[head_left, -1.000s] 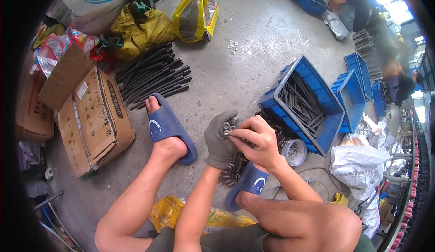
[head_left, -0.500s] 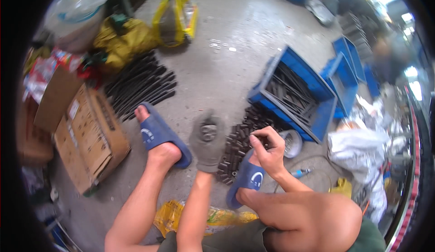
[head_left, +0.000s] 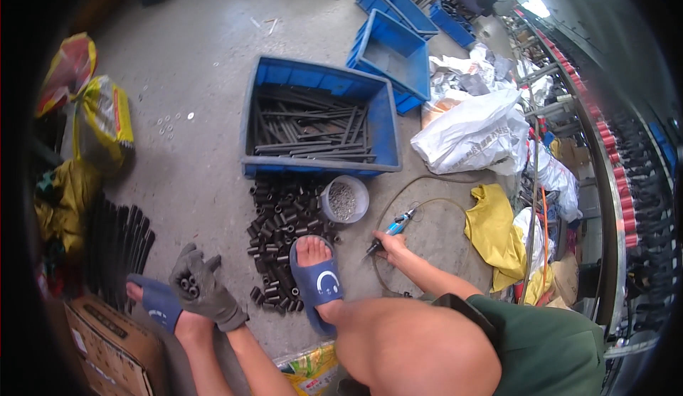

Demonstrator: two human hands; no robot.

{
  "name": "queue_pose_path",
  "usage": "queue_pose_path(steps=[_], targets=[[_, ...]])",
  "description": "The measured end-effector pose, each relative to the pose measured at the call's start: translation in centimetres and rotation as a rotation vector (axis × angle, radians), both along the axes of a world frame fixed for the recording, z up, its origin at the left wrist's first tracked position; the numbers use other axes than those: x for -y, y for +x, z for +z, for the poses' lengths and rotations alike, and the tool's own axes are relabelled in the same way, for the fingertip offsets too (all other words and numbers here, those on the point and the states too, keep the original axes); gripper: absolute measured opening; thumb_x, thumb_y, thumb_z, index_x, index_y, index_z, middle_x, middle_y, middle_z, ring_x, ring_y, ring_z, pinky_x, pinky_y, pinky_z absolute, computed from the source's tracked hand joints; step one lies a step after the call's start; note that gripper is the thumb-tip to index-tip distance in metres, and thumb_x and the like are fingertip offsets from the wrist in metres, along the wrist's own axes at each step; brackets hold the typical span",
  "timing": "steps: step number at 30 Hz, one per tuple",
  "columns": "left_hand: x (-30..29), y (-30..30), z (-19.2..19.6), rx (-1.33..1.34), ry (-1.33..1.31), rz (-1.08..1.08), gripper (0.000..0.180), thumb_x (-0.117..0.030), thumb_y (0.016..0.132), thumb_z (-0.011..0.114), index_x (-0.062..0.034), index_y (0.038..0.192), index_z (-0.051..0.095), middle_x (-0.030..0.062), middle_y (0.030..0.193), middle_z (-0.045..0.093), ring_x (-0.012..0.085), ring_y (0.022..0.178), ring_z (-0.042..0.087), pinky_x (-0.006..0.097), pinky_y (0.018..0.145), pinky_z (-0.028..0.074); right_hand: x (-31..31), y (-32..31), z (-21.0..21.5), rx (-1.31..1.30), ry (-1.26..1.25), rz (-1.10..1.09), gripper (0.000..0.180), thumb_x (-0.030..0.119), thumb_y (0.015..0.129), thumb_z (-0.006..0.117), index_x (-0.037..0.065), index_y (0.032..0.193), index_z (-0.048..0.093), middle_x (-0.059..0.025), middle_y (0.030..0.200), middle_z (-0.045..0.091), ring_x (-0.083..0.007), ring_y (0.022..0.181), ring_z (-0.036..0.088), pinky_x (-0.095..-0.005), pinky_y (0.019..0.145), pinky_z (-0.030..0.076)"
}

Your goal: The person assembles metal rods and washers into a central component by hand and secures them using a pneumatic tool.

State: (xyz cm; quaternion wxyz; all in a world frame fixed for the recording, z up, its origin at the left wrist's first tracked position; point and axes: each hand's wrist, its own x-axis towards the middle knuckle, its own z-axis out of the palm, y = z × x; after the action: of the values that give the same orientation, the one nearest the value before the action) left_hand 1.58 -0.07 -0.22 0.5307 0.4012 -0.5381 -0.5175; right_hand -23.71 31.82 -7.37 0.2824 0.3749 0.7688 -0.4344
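Observation:
My left hand (head_left: 206,291), in a grey work glove, is closed around several short dark metal tubes (head_left: 188,285), their open ends facing up. It is beside my left blue slipper (head_left: 158,302). At the right, the fingers of my bare right hand (head_left: 391,246) are wrapped round the dark rear end of a blue powered screwdriver (head_left: 397,224), low over the floor. Its tip points away to the right. A pile of similar short tubes (head_left: 274,236) lies around my right slipper (head_left: 314,273). Beyond that slipper, a white tub (head_left: 363,200) contains small metal pieces.
A blue crate (head_left: 324,69) with long dark rods stands beyond the pile; more blue crates (head_left: 390,69) are behind it. A cable (head_left: 427,178) loops by a yellow cloth (head_left: 494,236) and white sacks (head_left: 466,136). Black bars (head_left: 121,243) and a cardboard box (head_left: 114,346) lie left.
The view has swung to the right. My right hand has moved from over the tube pile to the screwdriver and gripped it. My gloved left hand still holds the tubes.

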Motion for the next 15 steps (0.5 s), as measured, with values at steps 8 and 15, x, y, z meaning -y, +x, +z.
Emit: queue_pose_path(steps=[8, 15], targets=[[0.6, 0.3, -0.2, 0.018, 0.004, -0.015, 0.017, -0.011, 0.102, 0.073, -0.0031, 0.116, 0.068, 0.0177, 0.117, 0.074, 0.0203, 0.104, 0.072, 0.03, 0.092, 0.059, -5.6, -6.6, -1.2, 0.114, -0.721, -0.617, 0.024, 0.025, 0.078, 0.075, 0.01, 0.08, 0.057, -0.0052, 0.071, 0.063, -0.0233, 0.064, 0.062, -0.0364, 0.061, 0.054], [1.0, -1.0, -2.1, 0.042, -0.074, -0.002, 0.016, -0.003, 0.097, 0.074, -0.0032, 0.112, 0.073, 0.0141, 0.116, 0.078, 0.0226, 0.102, 0.074, 0.037, 0.095, 0.058, 7.0, -3.3, 15.0, -0.578, -0.903, -0.179, 0.018, 0.018, 0.09, 0.072, 0.007, 0.104, 0.067, -0.007, 0.092, 0.07, -0.0186, 0.084, 0.069, -0.0331, 0.077, 0.059]])
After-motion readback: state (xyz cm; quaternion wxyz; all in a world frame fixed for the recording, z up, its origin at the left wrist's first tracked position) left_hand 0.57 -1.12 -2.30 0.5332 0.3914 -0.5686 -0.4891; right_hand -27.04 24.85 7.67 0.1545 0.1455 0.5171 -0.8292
